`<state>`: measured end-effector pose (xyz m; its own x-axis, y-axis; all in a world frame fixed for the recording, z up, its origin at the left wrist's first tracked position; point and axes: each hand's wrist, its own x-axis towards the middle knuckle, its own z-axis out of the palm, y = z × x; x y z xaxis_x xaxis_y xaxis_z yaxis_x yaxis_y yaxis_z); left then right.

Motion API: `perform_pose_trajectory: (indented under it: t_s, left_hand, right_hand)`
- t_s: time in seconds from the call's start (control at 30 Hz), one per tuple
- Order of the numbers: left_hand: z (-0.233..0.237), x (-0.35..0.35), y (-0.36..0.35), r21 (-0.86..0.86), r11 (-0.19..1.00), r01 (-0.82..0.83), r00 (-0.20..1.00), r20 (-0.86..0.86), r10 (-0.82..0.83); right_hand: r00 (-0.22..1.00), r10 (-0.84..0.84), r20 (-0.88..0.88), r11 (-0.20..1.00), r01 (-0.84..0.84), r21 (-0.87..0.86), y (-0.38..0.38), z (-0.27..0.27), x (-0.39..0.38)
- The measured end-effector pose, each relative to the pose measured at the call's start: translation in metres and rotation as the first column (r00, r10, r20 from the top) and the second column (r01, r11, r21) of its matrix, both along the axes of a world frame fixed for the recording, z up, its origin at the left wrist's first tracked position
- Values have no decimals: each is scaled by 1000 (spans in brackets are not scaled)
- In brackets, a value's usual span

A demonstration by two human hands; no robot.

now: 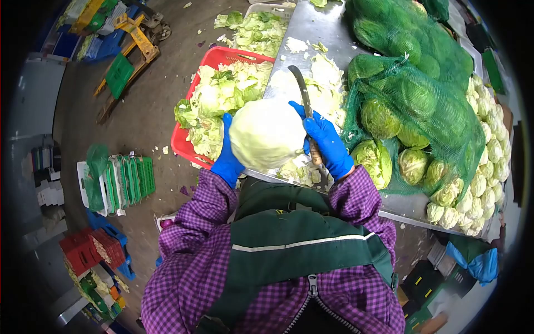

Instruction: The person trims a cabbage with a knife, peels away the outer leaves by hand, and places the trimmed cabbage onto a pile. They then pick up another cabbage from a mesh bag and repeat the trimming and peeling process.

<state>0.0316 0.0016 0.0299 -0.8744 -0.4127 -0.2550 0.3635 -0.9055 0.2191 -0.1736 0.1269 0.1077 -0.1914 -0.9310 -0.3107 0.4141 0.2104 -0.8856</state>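
Observation:
A large pale cabbage (266, 133), its outer leaves stripped off, is held up in front of my body. My left hand (227, 156), in a blue glove, cups it from the left side. In my right hand (327, 142), also gloved in blue, is a knife (302, 86) with a dark curved blade pointing away from me. The fingers of that hand wrap its wooden handle beside the cabbage's right side. Under and left of the cabbage, a red crate (181, 136) holds trimmed leaves. Leaf scraps (325, 78) lie on the metal table (278, 78) beyond the knife.
Green net sacks (417, 100) of cabbages cover the table's right side, with loose cabbages (372, 161) at their opening. Peeled cabbages (478, 195) are stacked at the far right. A pale crate (272, 8) of leaves stands farther back. Stacked green crates (130, 175) and a yellow pallet jack (136, 39) are leftward.

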Motion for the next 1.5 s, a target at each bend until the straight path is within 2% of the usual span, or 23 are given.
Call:
perform_pose_trajectory:
  t_s: [0.03,0.07,0.1,0.17,0.2,0.23,0.3,0.33,0.37,0.43,0.63,0.77,0.83,0.9,1.0,1.1,1.17,1.27,1.3,1.33,1.37,1.43,1.5]
  left_hand:
    - [20,-5,-1,-2,997,74,982,-172,-74]
    - [42,-10,5,-173,984,51,915,403,23]
    - [49,-10,4,-174,984,46,916,400,28]
    - [56,-10,1,-427,880,206,888,459,15]
    - [64,-12,4,-578,807,123,910,390,140]
    - [69,-16,3,-578,807,117,912,385,143]
    - [75,-26,-1,-837,546,16,887,264,379]
    - [65,-29,4,-864,504,-8,898,215,384]
    - [63,-26,6,-952,276,130,904,228,361]
    - [58,-32,15,-924,378,63,895,220,388]
    - [65,-25,11,-965,257,48,909,148,389]
    - [69,-15,-3,-959,280,39,942,129,310]
    - [72,-13,-5,-910,399,108,969,187,164]
    - [73,-13,-1,-907,404,121,969,196,149]
    - [60,-13,3,-879,462,119,985,163,56]
    - [54,-6,5,-846,524,104,976,187,109]
    - [61,-3,6,-848,527,61,978,155,137]
    - [69,2,6,-837,547,-15,968,126,218]
    - [65,5,6,-685,728,4,968,184,168]
    - [61,5,7,-494,869,27,969,227,98]
    - [58,2,6,-496,868,25,972,217,96]
    - [55,-8,2,-268,963,21,996,92,3]
    - [75,-13,4,-357,930,85,988,155,-30]
  right_hand:
    - [1000,8,-6,1000,-8,-2,3,-2,1]
    - [993,-30,112,999,28,23,7,-8,4]
    - [971,-73,229,997,63,53,8,-11,6]
    - [983,-75,166,993,59,104,10,-19,7]
    - [948,-104,301,994,106,11,13,-34,7]
    - [893,-113,435,984,161,-76,14,-41,7]
    - [835,-94,542,966,207,-152,16,-45,11]
    - [846,-108,521,955,234,-182,13,-44,14]
    - [856,-124,502,943,260,-210,14,-44,17]
    - [878,-138,457,946,254,-202,15,-46,20]
    - [932,-194,305,971,228,-78,26,-36,13]
    - [953,-98,-285,994,82,-70,6,25,-17]
    - [901,32,-432,998,-52,-34,-10,44,-23]
    - [838,71,-542,971,-182,-155,-32,47,-18]
    - [680,255,-688,924,-382,-36,-49,48,-18]
    - [804,312,-507,950,-280,141,-59,23,-21]
    - [818,-98,-567,975,192,109,-58,-14,-35]
    - [907,-120,-405,945,230,234,-28,-21,-37]
    - [956,-87,-280,989,116,91,-19,-28,-33]
    - [996,-69,-64,998,69,7,-8,-28,-25]
    - [988,-31,151,995,45,-91,0,-27,-19]
    - [886,11,463,992,48,-115,11,-72,-16]
    - [895,-54,444,984,123,-128,7,-86,-16]
